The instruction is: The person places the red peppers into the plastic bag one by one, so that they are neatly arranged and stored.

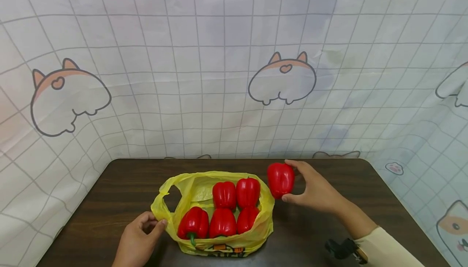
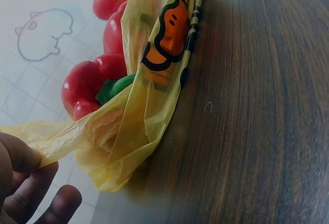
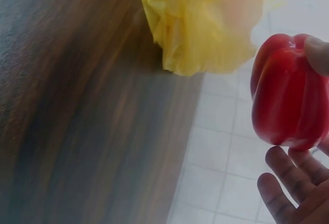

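A yellow plastic bag (image 1: 263, 234) lies open on the dark wooden table, with several red bell peppers (image 1: 222, 223) inside it. My left hand (image 1: 138, 236) pinches the bag's left edge between thumb and fingers; the left wrist view shows the thin plastic (image 2: 56, 144) stretched from that pinch. A pepper with a green stem (image 1: 195, 221) sits nearest this hand. Just beyond the bag's right rim, my right hand (image 1: 315, 187) grips another red bell pepper (image 1: 280, 179) between thumb and fingers. In the right wrist view this pepper (image 3: 288, 93) is held beside the bag, above table level.
The brown table (image 1: 109, 194) extends to both sides of the bag. Behind it hangs a white grid-patterned cloth (image 1: 219, 129) with cartoon animals. A black strap-like device (image 1: 341, 248) is at the right sleeve's cuff.
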